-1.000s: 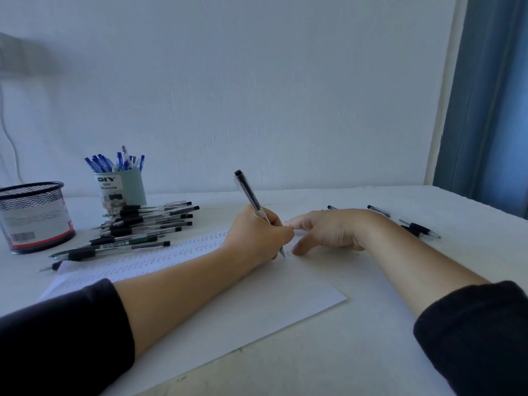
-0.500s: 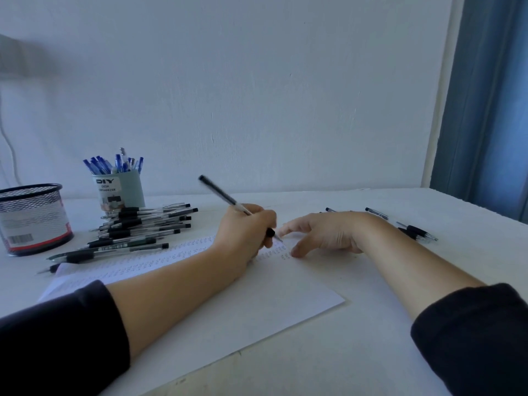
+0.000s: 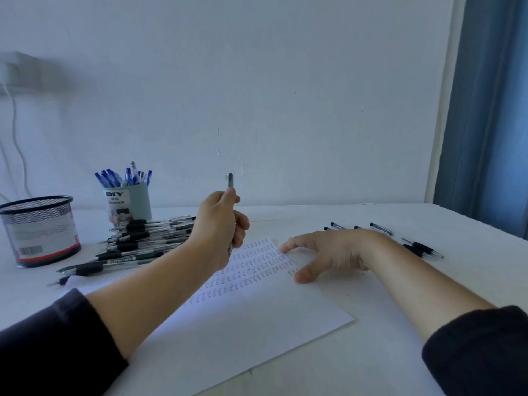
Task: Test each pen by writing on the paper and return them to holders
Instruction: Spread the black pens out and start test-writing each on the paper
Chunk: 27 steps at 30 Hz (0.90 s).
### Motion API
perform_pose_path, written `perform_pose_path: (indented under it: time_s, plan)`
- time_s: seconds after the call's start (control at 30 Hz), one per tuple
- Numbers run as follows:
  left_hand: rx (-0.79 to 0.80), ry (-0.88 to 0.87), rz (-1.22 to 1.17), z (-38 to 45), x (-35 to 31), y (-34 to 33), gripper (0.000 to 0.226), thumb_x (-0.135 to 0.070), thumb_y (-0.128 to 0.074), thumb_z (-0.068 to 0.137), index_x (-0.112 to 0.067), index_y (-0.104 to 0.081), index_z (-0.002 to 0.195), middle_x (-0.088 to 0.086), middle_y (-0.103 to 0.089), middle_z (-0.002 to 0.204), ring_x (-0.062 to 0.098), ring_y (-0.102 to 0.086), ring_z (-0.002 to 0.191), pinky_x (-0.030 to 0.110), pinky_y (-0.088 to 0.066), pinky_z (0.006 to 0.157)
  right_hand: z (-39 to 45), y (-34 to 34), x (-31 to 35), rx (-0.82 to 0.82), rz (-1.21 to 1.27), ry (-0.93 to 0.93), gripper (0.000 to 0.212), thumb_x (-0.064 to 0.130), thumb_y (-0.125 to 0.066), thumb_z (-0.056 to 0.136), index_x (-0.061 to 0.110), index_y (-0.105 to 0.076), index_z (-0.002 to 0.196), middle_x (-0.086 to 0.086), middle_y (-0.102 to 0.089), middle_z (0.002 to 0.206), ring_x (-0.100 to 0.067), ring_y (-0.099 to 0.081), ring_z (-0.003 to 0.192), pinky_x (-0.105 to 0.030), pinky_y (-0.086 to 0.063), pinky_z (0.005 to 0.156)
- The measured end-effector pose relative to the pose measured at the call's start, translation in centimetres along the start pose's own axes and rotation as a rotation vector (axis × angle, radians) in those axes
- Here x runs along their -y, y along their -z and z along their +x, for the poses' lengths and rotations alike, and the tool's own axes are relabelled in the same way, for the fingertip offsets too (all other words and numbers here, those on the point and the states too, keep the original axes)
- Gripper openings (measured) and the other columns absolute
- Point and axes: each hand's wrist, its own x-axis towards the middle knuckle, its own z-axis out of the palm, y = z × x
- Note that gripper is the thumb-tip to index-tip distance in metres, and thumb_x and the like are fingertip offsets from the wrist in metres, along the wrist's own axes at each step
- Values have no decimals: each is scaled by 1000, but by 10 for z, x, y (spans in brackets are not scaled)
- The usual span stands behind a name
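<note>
- Surface: white; keep the far-left route to the holders free.
- Paper: rows of test marks fill its far part.
- Mesh holder, far left; cup of blue pens beside it.
- Pile of black pens by the cup; a few more lie far right.
- Right hand: spread, fingertips pressing the paper's far edge.
- Left hand: curled round the pen, upright above the paper. Carry it tip-down to a holder, clearing the pile.

White paper, blue-capped pens, black mesh holder, blue curtain
</note>
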Motion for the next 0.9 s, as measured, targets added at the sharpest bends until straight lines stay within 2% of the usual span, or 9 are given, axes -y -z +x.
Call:
perform_pose_path:
  time_s: [0.33, 0.6, 0.77, 0.83, 0.9]
  plan:
    - [-32, 44, -64, -3, -3, 1, 24, -21, -42, 95, -10, -48, 74, 6, -45, 49, 15, -31, 36, 22, -26, 37, 0, -1, 1, -12, 27, -3, 56, 30, -81, 72, 46, -54, 118, 9, -45, 138, -16, -46, 124, -37, -37, 108]
    - [0, 26, -51, -6, 0, -2, 23, -15, -46, 95, -6, -56, 76, 3, -46, 48, 14, -35, 38, 24, -28, 39, 2, -1, 0, -5, 42, 5, 57, 31, -82, 70, 45, -56, 119, 8, -46, 137, -16, -46, 125, -40, -37, 108]
    - [10, 13, 7, -8, -1, -3, 23, -12, -45, 92, -7, -51, 71, 5, -44, 52, 14, -34, 39, 23, -28, 37, 2, -1, 1, 5, 37, 0, 55, 30, -82, 71, 45, -57, 118, 9, -47, 137, -16, -47, 124, -40, -38, 108]
    - [-20, 0, 8, -5, 0, -3, 23, -13, -47, 93, -7, -53, 72, 5, -45, 56, 15, -38, 43, 23, -33, 41, 0, -2, 2, -26, 24, 10, 52, 32, -80, 73, 42, -58, 119, 11, -47, 138, -13, -45, 127, -38, -34, 110]
    - [-51, -12, 43, -2, 4, -3, 22, -16, -50, 95, -8, -58, 76, 3, -47, 62, 15, -43, 53, 24, -38, 51, -2, -4, 5, -130, 11, 47, 43, 37, -73, 79, 36, -59, 120, 10, -48, 138, -10, -43, 129, -33, -29, 112]
